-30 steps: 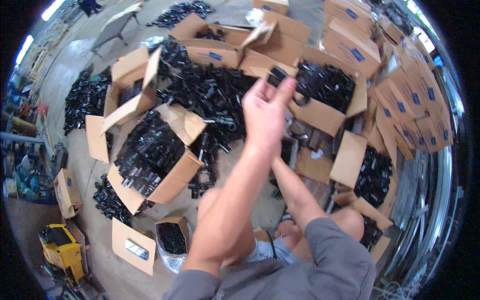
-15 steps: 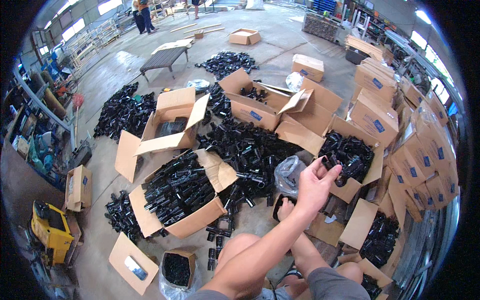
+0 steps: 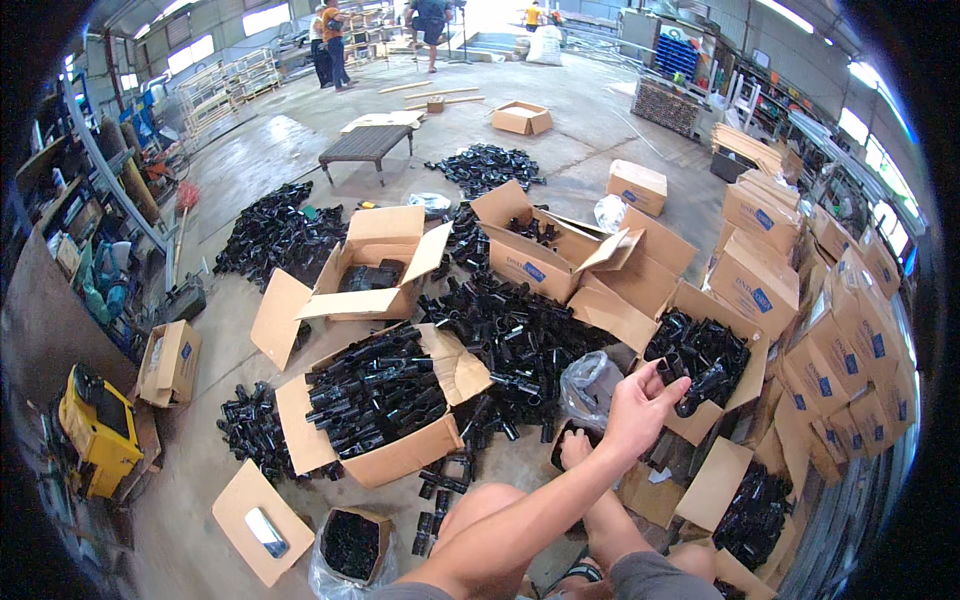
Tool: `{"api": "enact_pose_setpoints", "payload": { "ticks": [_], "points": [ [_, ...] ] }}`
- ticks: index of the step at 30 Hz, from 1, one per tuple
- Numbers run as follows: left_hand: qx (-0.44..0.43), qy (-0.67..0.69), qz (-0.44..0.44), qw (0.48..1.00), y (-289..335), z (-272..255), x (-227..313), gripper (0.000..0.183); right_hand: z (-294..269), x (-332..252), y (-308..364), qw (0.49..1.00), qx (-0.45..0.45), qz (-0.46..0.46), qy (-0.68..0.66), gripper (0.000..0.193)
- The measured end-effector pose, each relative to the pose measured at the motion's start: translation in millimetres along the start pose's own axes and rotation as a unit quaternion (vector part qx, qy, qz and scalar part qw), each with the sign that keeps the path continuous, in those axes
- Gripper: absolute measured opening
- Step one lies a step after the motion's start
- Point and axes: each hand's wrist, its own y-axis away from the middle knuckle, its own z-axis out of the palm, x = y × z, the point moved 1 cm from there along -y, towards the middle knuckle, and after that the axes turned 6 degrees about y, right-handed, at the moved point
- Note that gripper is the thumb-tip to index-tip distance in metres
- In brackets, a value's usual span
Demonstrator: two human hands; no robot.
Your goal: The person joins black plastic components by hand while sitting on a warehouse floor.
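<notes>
Black part [image 3: 664, 372] pinched between thumb and fingers of the left hand [image 3: 642, 402], seen against an open box [image 3: 697, 424] of similar parts. Close by, right hand [image 3: 575, 449] at a dark opening beside a plastic bag [image 3: 590, 384]; fingers partly hidden, so cannot tell whether gripping anything. On the near floor [image 3: 205, 480], phone [image 3: 265, 532] on flat cardboard [image 3: 241, 503]; further out, another box [image 3: 405, 453] heaped with black parts, then a loose pile [image 3: 530, 335]. Far off, people [image 3: 334, 42] standing.

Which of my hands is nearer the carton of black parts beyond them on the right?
Left: your left hand by the near edge of the carton; right hand farther off, lower left.
</notes>
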Motion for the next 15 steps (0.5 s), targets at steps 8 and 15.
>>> {"api": "enact_pose_setpoints", "payload": {
  "ticks": [8,15],
  "points": [
    [0.064,-0.055,0.011,0.996,-15,-20,6,0.027,-125,-28,49,0.934,0.242,-0.199,-0.17,0.031],
    [0.133,0.13,-0.078,0.979,-20,-33,21,0.024,-296,-30,136,0.772,0.184,-0.102,-0.6,0.022]
  ]
}}
